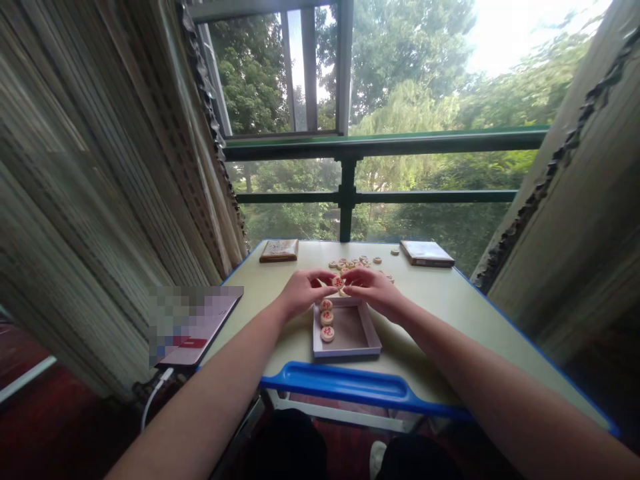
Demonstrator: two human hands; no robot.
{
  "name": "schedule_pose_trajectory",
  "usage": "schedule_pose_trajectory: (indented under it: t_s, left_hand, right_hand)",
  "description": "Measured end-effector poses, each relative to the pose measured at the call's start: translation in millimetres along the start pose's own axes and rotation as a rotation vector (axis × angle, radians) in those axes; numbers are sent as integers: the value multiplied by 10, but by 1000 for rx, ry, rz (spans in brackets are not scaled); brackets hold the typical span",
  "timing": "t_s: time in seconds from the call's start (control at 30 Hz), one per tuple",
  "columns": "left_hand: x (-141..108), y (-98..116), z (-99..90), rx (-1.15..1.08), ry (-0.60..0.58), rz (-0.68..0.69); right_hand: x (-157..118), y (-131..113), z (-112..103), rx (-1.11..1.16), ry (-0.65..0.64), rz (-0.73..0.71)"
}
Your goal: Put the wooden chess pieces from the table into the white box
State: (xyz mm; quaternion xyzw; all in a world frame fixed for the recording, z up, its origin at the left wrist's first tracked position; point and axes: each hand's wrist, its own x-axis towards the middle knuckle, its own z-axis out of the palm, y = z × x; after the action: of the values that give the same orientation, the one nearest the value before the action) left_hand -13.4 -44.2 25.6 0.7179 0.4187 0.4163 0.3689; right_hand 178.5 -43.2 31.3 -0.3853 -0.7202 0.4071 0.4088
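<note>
I have the left hand (304, 293) and right hand (375, 293) drawn narrow at frame centre, fingertips closed together on a piece (338, 282) just past the far rim of the box (347, 353). Three pieces (327, 317) are in, lined up along the box's left side; most loose pieces (350, 264) lie outside, on the table (430, 333) toward the upper centre of the frame

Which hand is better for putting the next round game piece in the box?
Probably the left hand. Its fingertips are at the red-marked xiangqi piece, and it sits just behind the row of three pieces along the left side of the shallow box. The right hand is farther from that row.
</note>
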Motion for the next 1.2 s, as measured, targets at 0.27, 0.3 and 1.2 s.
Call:
schedule_pose_trajectory:
  t_s: [0.27,0.3,1.2]
  left_hand:
    - [4,-2,-3,-92,-8,-25]
    - [3,2,-3,-101,-8,-29]
    - [-20,40,18,-163,-18,-52]
  right_hand:
    - [15,29,10,-15,3,-17]
    - [14,27,11,-19,5,-25]
    - [22,59,9,-85,-20,-97]
